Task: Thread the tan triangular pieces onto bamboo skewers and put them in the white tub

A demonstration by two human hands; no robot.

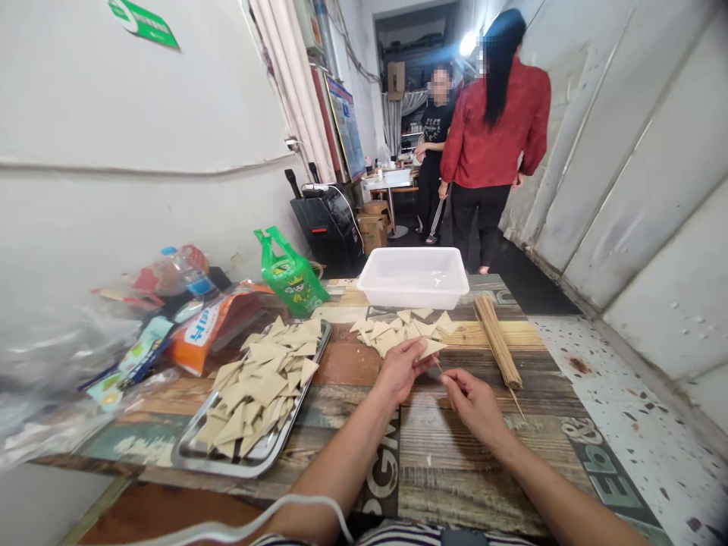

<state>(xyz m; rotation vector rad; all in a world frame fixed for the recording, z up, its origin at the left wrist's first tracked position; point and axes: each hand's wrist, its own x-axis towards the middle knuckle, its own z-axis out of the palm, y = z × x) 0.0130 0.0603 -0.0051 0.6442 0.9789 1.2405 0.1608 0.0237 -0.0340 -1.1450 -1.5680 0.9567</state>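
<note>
My left hand (pixel 401 368) pinches a pale triangular tofu piece (pixel 431 348) above the wooden table (pixel 455 447). My right hand (pixel 472 400) is closed on a thin bamboo skewer (pixel 439 368) whose tip points at that piece. Just beyond my hands lies a loose pile of tofu triangles (pixel 392 332). A metal tray (pixel 258 455) at the left holds many more triangles. A bundle of bamboo skewers (pixel 497 341) lies to the right of the pile.
A white plastic tub (pixel 414 277) stands at the table's far end. A green bag (pixel 290 274), an orange packet (pixel 205 334), a bottle (pixel 190 274) and wrappers crowd the left side by the wall. Two people (pixel 489 136) stand in the passage beyond.
</note>
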